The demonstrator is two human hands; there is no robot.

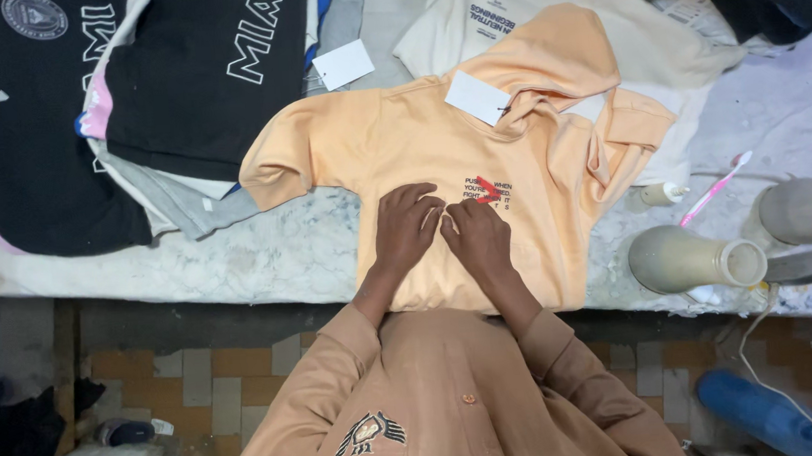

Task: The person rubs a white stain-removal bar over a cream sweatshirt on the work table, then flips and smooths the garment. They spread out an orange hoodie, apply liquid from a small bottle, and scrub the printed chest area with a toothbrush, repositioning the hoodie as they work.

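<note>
A peach-orange hoodie (pixel 478 166) lies flat, front up, on a worn white worktable (pixel 237 259), with its hem at the table's near edge, just in front of the person. Its hood is folded down toward the chest, one sleeve is spread to the side and the other is folded in against the body. A white paper tag (pixel 476 96) rests at the neck opening, and a small dark print with a red mark sits on the chest. The left hand (pixel 406 228) and the right hand (pixel 476 235) both lie palm-down on the hoodie's chest, just below the print, fingers relaxed and slightly curved, fingertips close together; neither hand grips the fabric. Beyond the hoodie's hood lies a cream garment (pixel 543 9); beside its spread sleeve sits a stack of black printed garments (pixel 204 71). On the opposite side of the hoodie, a pale plastic bottle (pixel 694 260) lies on its side near a pink toothbrush (pixel 716 189). The hoodie's hem is partly hidden by the person's forearms, and the chest print is too small to make out.
</note>
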